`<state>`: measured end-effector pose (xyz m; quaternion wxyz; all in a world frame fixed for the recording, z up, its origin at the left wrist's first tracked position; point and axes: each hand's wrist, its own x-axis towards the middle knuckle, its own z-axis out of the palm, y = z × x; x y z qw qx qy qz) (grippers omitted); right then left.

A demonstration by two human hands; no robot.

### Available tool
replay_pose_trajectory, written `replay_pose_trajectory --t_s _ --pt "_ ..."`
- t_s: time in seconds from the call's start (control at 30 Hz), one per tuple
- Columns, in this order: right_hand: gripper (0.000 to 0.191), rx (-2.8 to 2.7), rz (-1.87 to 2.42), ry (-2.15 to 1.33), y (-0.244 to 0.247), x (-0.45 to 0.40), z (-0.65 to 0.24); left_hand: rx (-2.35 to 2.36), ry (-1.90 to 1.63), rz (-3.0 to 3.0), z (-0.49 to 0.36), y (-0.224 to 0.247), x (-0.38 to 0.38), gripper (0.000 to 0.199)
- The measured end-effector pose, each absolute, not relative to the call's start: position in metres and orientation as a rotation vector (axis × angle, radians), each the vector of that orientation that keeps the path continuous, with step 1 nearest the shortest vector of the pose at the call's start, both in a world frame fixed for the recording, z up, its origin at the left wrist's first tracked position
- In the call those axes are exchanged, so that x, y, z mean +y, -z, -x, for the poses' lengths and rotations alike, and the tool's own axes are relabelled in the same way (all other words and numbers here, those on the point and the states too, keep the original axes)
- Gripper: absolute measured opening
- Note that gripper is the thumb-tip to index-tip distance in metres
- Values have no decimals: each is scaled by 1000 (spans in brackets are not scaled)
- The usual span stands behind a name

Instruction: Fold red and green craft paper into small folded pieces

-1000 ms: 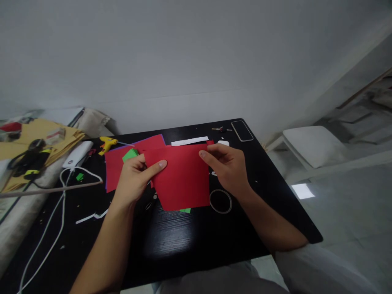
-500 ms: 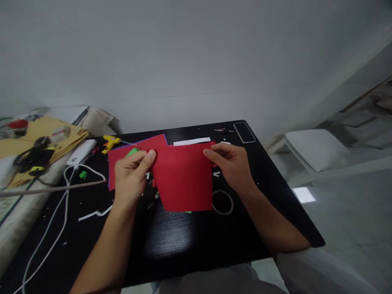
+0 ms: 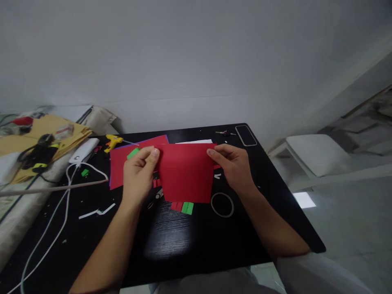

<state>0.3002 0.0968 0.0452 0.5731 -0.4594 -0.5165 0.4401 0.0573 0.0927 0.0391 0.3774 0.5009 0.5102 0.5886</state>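
A red sheet of paper (image 3: 186, 173) hangs above the black table, held up by its two top corners. My left hand (image 3: 139, 173) pinches the upper left corner between thumb and fingers. At the upper right corner, my right hand (image 3: 234, 167) pinches the sheet the same way. Below its lower edge, red strips (image 3: 177, 206) and green strips (image 3: 188, 208) lie on the table. Scissors (image 3: 157, 196) show partly beside the sheet's left edge. To its lower right rests a thin ring (image 3: 222, 205). The sheet covers part of the white paper (image 3: 194, 141) behind it.
A yellow glue gun (image 3: 113, 142) lies at the back left by a larger red sheet (image 3: 118, 169). White cables (image 3: 67, 196) cross the left side, near a power strip (image 3: 84, 151). A phone (image 3: 246, 135) and keys (image 3: 226, 133) lie back right. A white stool (image 3: 318, 153) stands beyond.
The red sheet's lower edge has risen a little, showing more of the red and green strips under it. My left hand has shifted slightly right. Both hands keep their pinch.
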Motion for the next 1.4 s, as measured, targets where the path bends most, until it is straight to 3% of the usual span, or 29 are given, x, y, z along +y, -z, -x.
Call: replay_pose_trajectory --t_s 0.17,0.53,0.63,0.77,0.87,0.97,1.4 --pt "15 -1193 1048 -1056 -45 99 -303 1383 -1579 -1293 -57 -37 93 23" --pt "16 -1224 1023 -1129 -47 107 -316 1356 -1484 -1315 -58 -40 93 23" --pt "18 -1373 1038 -1242 -54 110 -329 1362 -1325 -1404 -53 -47 90 26" --pt "33 -1651 1020 -1380 -64 104 -333 1261 -858 -1635 -60 -54 82 32" --pt "24 -1908 1009 -1389 -66 95 -322 1153 -625 -1789 -74 -52 75 32" --pt "8 -2028 1067 -1257 -60 91 -312 1090 -543 -1853 -84 -48 71 29" --pt "17 -1796 1324 -1260 -36 57 -338 1107 -404 -1808 -57 -25 46 35"
